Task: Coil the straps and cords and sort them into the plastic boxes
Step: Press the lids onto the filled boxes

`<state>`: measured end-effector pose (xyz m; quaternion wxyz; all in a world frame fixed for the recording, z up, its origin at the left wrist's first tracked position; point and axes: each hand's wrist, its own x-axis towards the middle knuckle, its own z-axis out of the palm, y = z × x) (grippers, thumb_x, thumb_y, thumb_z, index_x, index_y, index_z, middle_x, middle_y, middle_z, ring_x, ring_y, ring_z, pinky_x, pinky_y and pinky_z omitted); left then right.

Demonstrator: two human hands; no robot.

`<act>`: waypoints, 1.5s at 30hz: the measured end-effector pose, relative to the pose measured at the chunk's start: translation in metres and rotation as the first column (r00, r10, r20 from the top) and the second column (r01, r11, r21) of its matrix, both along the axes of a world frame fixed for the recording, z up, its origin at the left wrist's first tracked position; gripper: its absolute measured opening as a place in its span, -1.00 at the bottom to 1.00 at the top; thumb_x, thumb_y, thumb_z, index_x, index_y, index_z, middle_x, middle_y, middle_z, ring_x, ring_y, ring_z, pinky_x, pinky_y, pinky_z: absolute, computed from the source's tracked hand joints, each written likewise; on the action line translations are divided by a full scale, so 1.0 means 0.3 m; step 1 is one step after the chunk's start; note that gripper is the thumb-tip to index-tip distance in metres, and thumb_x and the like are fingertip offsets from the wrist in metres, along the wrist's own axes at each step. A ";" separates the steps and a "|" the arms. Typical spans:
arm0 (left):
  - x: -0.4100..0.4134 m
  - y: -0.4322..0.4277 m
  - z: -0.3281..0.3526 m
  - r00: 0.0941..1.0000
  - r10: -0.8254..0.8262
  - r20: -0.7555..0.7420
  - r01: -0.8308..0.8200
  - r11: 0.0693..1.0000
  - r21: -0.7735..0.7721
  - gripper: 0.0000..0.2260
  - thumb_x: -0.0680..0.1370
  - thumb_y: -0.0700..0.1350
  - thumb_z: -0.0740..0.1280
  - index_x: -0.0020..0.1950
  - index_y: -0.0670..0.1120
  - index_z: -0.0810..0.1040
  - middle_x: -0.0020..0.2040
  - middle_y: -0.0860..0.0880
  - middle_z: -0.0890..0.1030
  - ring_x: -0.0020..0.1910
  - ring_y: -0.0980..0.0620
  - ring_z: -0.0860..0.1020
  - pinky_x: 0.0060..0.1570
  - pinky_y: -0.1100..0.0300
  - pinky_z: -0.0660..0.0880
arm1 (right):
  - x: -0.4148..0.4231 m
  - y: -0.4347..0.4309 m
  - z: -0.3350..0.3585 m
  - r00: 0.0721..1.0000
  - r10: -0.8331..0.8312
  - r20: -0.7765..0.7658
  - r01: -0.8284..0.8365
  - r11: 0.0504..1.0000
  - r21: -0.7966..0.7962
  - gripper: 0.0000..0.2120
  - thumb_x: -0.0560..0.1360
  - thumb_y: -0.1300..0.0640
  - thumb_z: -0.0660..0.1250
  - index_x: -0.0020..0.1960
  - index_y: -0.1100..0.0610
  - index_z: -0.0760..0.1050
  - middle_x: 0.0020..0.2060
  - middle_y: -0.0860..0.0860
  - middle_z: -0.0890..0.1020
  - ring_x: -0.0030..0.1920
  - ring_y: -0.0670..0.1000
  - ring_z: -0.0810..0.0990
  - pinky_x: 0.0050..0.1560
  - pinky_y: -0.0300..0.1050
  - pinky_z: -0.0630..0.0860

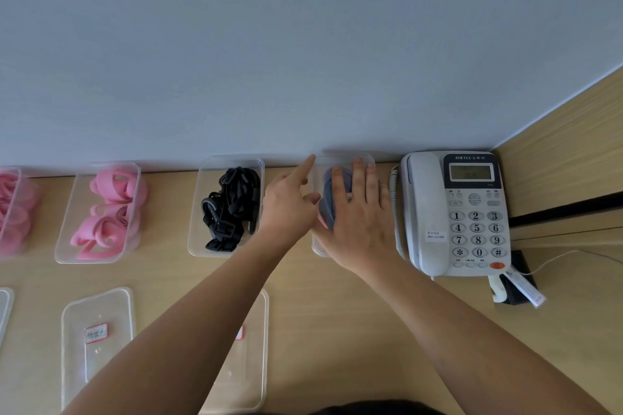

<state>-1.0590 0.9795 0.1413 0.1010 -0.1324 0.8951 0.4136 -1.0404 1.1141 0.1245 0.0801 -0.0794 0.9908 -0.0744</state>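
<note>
Several clear plastic boxes stand in a row along the wall. My right hand [357, 212] lies flat, fingers straight, pressing dark grey-blue coiled straps [327, 204] down into the rightmost box [340, 158]. My left hand [291, 202] is at that box's left wall, index finger stretched out along its rim, other fingers curled. The box to the left [199, 232] holds black straps with buckles [232, 205]. Further left, another box [67, 239] holds pink coiled straps [111, 212]. A third box with pink straps [13, 209] is cut off at the left edge.
Clear lids lie on the wooden desk near me, one with a red-bordered label [97, 333], another [249, 364] partly under my left forearm. A grey desk telephone [455, 212] stands right of the rightmost box. A wooden side panel [566, 152] closes the right.
</note>
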 end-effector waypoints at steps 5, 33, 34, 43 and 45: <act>0.004 -0.013 0.011 0.992 -0.086 0.087 0.099 0.983 -0.157 -0.39 0.60 -0.03 0.36 0.59 0.32 0.25 0.07 0.06 0.56 0.03 0.04 0.49 -0.01 0.14 0.40 | 0.006 0.003 -0.011 1.000 0.002 0.007 -0.002 1.000 -0.011 -0.05 0.45 -0.49 -0.38 0.62 0.09 -0.04 0.61 0.24 -0.05 0.60 0.24 -0.16 0.57 0.22 -0.08; -0.033 0.022 0.024 0.982 -0.172 0.079 0.188 0.921 -0.340 -0.40 0.59 -0.10 0.37 0.61 0.09 0.28 0.26 -0.07 0.60 0.24 -0.16 0.55 0.06 0.04 0.48 | -0.058 0.096 0.011 0.997 0.060 -0.051 -0.066 0.991 -0.120 -0.42 0.59 -0.10 -0.01 0.55 0.11 0.25 0.58 0.26 0.12 0.57 0.25 0.11 0.52 0.19 0.17; -0.031 0.026 0.028 0.980 -0.180 0.082 0.198 0.916 -0.348 -0.40 0.60 -0.10 0.37 0.62 0.08 0.27 0.29 -0.08 0.58 0.27 -0.17 0.54 0.10 0.03 0.47 | -0.059 0.096 0.009 0.997 0.063 -0.046 -0.067 0.992 -0.109 -0.42 0.60 -0.10 0.00 0.56 0.10 0.22 0.59 0.25 0.09 0.58 0.23 0.08 0.52 0.18 0.14; 0.086 -0.062 0.071 0.804 -0.594 0.030 0.576 0.765 -0.289 -0.18 0.56 0.06 0.46 0.69 -0.01 0.08 0.69 0.04 0.03 0.67 0.05 -0.11 0.63 0.12 -0.06 | 0.096 0.117 -0.014 0.993 0.094 -0.078 -0.107 0.977 -0.183 -0.31 0.62 -0.17 0.01 0.62 0.19 0.01 0.60 0.25 -0.02 0.61 0.20 -0.12 0.58 0.18 -0.01; 0.097 -0.087 0.066 0.741 -0.658 0.137 0.664 0.687 -0.293 -0.08 0.53 0.14 0.48 0.69 0.01 -0.04 0.68 0.10 -0.13 0.65 0.14 -0.22 0.59 0.22 -0.17 | 0.103 0.122 -0.026 0.990 0.115 -0.080 -0.127 0.980 -0.155 -0.30 0.61 -0.14 0.06 0.61 0.22 0.00 0.59 0.27 0.00 0.61 0.23 -0.10 0.57 0.21 0.04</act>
